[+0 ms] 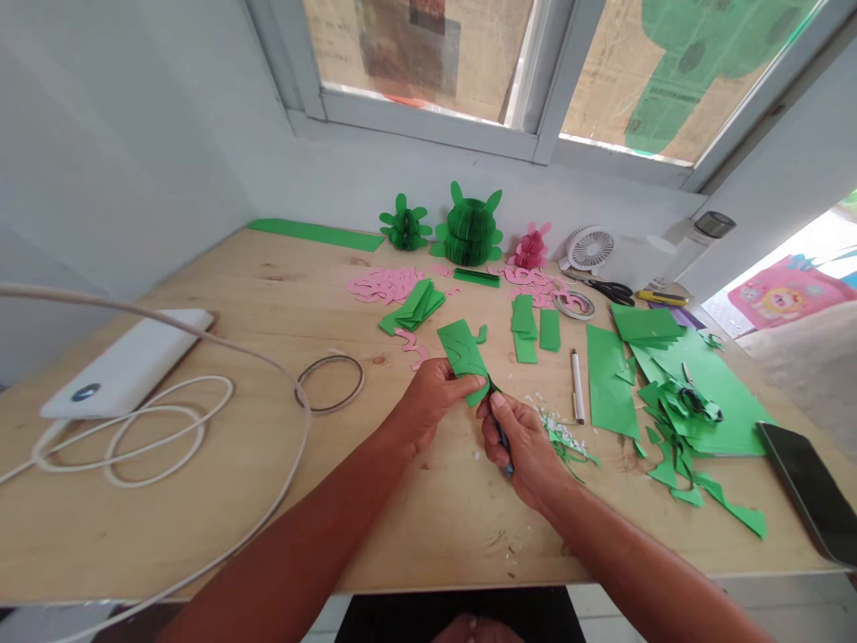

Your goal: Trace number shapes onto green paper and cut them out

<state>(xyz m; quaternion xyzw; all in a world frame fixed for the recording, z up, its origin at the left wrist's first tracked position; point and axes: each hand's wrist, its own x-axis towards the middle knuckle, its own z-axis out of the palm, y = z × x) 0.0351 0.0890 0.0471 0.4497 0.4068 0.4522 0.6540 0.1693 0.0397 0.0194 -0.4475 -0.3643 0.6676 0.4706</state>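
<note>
My left hand [432,397] pinches a folded piece of green paper [461,350] above the wooden table [201,500]. My right hand [519,442] is closed on small scissors with a blue handle [503,439], whose tip meets the paper's lower right edge. Thin green and white paper trimmings [562,438] lie just right of my right hand. A white pen [577,386] lies beyond them.
Green paper sheets and offcuts [676,393], a dark phone [813,491], black scissors [612,290] and a tape roll [574,304] lie at the right. Honeycomb paper figures [469,234], pink cutouts [385,284] and a small fan [589,247] stand at the back. A white power bank [127,362] with cable and a ring [331,382] lie left.
</note>
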